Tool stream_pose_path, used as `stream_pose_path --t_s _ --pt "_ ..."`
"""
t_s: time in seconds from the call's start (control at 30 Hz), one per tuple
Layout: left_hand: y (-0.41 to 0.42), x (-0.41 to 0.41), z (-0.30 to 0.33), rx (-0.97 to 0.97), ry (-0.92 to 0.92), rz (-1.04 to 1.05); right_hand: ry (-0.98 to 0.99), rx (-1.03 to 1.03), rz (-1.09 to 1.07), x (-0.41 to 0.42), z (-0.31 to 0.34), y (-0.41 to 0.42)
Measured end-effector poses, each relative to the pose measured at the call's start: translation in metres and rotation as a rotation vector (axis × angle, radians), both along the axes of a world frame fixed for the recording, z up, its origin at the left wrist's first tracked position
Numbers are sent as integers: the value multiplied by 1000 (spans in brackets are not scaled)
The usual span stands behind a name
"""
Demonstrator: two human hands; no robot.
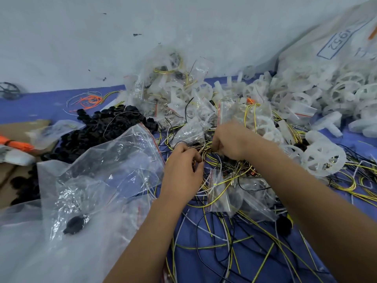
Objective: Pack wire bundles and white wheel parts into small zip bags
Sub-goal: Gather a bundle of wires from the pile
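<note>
Head view: both hands work a wire bundle beside heaps of white wheels and zip bags.

Largest, the white sack, far right of the wire bundle, spills white wheel parts within reach; its upside-down stamp reads "1952". Left of the bundle a big clear bag lies slack, likely the supply of small bags. Black rings are heaped up-left of it. Filled zip bags pile behind the bundle, out of the way; an unfilled one waits just below. Left hand and right hand pinch the yellow-black strands with curled fingers, apparently coiling them to fit.
</note>
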State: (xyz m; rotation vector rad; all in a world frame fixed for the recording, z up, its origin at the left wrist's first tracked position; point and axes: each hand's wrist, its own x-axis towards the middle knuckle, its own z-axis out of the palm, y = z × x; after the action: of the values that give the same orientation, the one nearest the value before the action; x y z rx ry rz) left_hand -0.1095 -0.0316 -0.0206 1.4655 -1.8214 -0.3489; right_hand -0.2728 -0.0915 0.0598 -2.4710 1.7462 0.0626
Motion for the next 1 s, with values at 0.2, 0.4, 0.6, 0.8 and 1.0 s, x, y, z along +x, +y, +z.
stream_pose_path --t_s 0.2,0.4,0.6,0.8,1.0 --pt "-2 0 0 15 22 -20 20 -95 -96 6 -11 4" --pt "-2 -1 -2 27 38 -25 69 -123 -111 8 -17 7" --pt "-4 -1 -2 32 42 -13 31 -17 -113 7 -13 4" --pt "-4 0 -2 20 45 -31 83 -75 -161 18 -19 15" --pt "-3 0 -1 6 50 -31 98 27 -78 9 -14 17"
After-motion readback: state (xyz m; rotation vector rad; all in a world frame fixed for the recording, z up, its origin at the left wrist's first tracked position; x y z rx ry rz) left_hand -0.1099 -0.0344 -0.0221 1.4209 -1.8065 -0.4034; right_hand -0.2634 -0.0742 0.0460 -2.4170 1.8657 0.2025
